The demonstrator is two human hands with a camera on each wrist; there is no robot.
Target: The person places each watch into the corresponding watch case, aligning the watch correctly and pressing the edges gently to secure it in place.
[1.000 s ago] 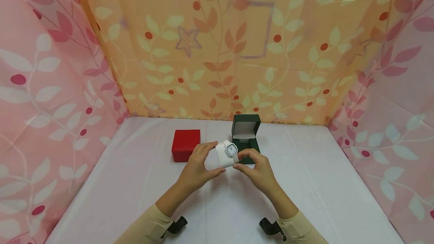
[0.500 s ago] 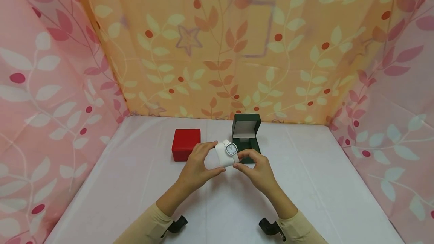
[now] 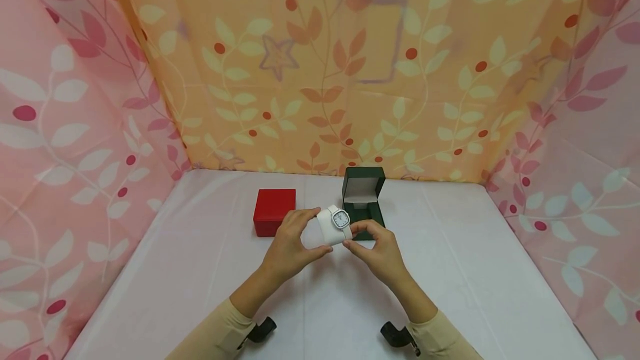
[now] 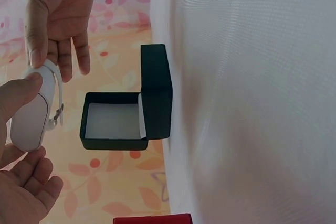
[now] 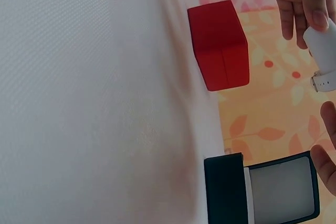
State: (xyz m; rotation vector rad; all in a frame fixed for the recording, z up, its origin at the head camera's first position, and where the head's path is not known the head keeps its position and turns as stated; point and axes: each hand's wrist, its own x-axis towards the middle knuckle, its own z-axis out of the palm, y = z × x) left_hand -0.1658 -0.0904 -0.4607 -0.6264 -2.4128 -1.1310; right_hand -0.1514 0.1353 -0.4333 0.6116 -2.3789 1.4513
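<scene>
A white wristwatch with a square-rounded face is strapped round a white watch cushion, held up above the table in the head view. My left hand grips the cushion's left end between thumb and fingers. At the opposite end, my right hand pinches the cushion beside the strap with thumb and index finger. The left wrist view shows the strap buckle on the cushion's far side. Behind the right hand stands a dark green watch box, lid raised, pale lining showing; the hand partly hides its base.
A closed red box stands left of the green one, its lower right corner overlapped by my left hand. White cloth covers the table. A patterned yellow curtain rises behind, with pink curtains at both sides.
Both hands keep their hold on the cushion and watch almost in place. The boxes sit slightly higher in the picture, as the view has shifted a little.
</scene>
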